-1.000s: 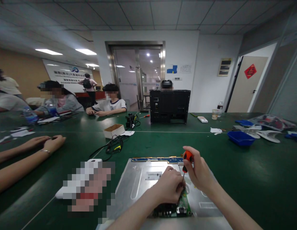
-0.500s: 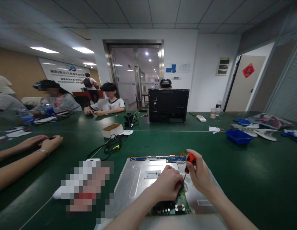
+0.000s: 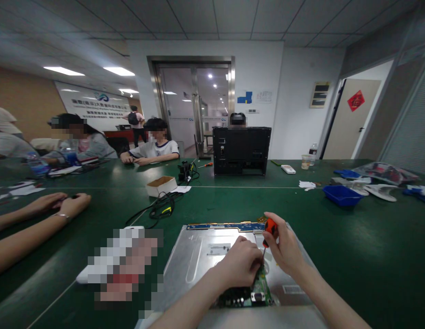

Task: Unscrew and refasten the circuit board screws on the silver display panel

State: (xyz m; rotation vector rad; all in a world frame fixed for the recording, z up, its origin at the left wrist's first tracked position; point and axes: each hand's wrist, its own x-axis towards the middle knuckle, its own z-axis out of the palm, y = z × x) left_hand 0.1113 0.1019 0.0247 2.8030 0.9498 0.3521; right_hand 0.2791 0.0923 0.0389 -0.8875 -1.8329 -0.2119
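Note:
A red and black screwdriver is gripped by its handle in my right hand, shaft pointing steeply down. My left hand is closed beside the shaft, its fingertips curled at the screwdriver's lower end. What those fingers hold is hidden, and so is the screwdriver's tip. Both hands are over a silver metal panel lying on the table, probably the back of a display. Under my left hand sits a green circuit board, partly covered by it. A narrow blue circuit strip runs along the panel's far edge.
A blurred-out white and pink item lies left of the panel. Beyond it are black cables and an open cardboard box. A blue tray stands to the right, a black monitor housing ahead. Another person's hands rest at left.
The screwdriver handle and my right hand have shifted slightly left. My left hand stays in place. In the background, a person with a backpack has moved right.

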